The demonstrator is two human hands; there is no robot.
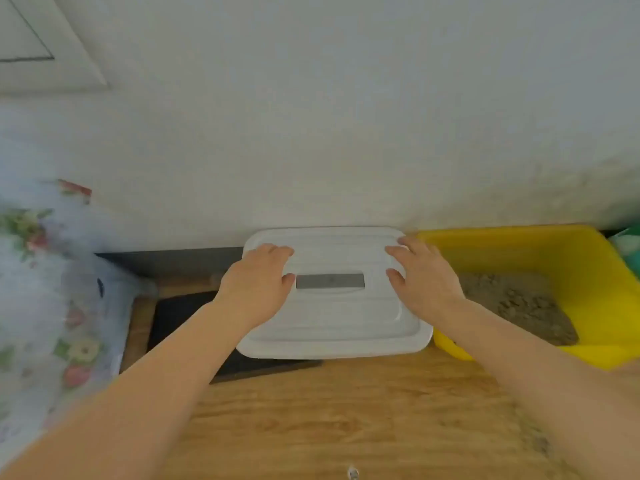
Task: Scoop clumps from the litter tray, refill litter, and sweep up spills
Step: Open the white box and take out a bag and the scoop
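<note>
both hands point(258, 285) point(424, 282), fingers spread, press white lid point(332, 317) (bin beneath hidden).

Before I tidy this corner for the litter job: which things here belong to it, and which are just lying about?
Belong to the job:
yellow tray with litter
white lid, under both hands (left, right)
spilled litter on the wooden floor

Just lying about:
floral cloth
dark mat

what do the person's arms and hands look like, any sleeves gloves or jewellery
Both arms are bare from the frame edge to the wrist: no sleeves show. The left hand and right hand are bare too, with no gloves. No rings, watch or bracelets can be seen, though the picture is a little blurred.
</note>
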